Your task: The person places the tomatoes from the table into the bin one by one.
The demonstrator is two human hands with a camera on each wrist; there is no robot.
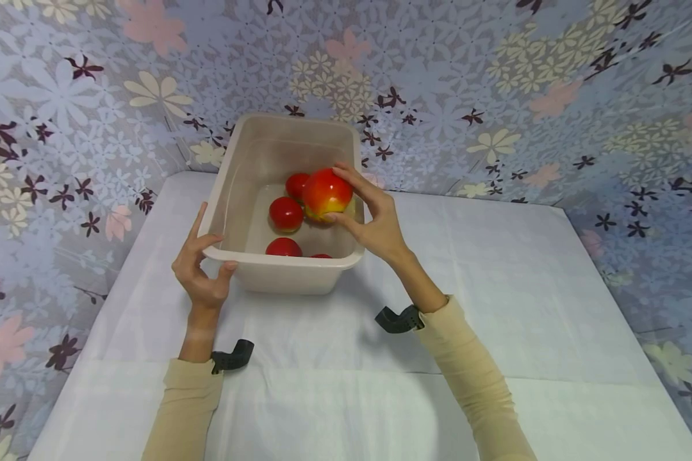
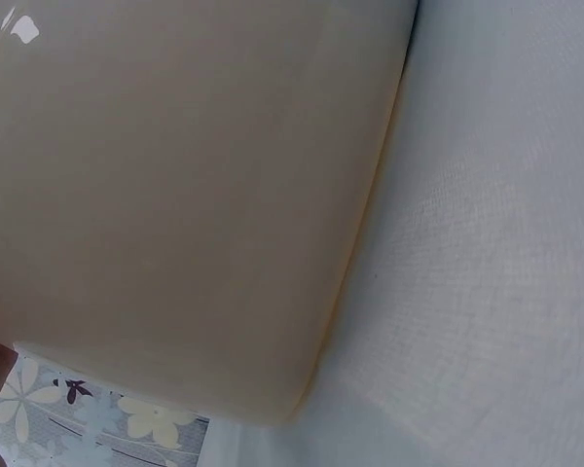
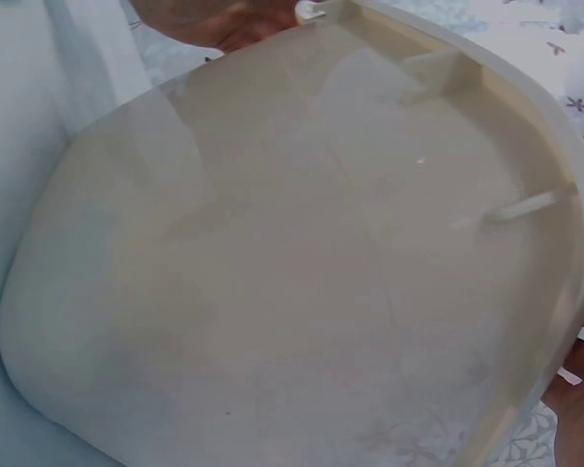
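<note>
A beige plastic tub (image 1: 288, 276) stands on the table, its near wall facing me. My left hand (image 1: 202, 275) grips the rim at the near left corner, thumb at the front and fingers over the side. Between the thumb and fingers of my right hand (image 1: 377, 221) is a shiny red-and-yellow apple (image 1: 327, 192), over the right side of the tub. Several red fruits lie in the tub, among them one (image 1: 286, 214) near the middle and one (image 1: 284, 247) partly hidden by the near rim. The tub's outer wall (image 2: 175, 214) fills most of the left wrist view.
White cloth (image 1: 496, 275) covers the table, which extends to the right of the tub and toward me. Behind the tub rises a flowered backdrop (image 1: 438, 96). Each wrist carries a black mount, such as the right one (image 1: 400, 319).
</note>
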